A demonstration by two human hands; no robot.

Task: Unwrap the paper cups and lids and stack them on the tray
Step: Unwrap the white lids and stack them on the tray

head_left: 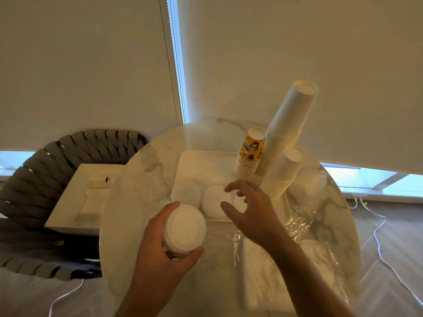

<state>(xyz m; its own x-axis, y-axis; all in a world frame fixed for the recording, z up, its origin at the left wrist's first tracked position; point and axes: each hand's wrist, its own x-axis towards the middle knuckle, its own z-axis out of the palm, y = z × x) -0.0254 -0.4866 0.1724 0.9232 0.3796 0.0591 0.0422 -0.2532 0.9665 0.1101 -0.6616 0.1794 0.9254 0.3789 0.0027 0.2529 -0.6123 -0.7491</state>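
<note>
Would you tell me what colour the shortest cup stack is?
Yellow with brown-and-white print, the shortest cup stack, seen in the head view.

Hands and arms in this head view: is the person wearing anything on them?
Nothing shows: the left hand and right hand are bare, without gloves, rings or a watch. Both forearms are uncovered to the picture's lower edge, no sleeve in sight.

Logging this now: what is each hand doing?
Left hand: gripping a lid stack.
Right hand: open, holding nothing, over the tray.
</note>
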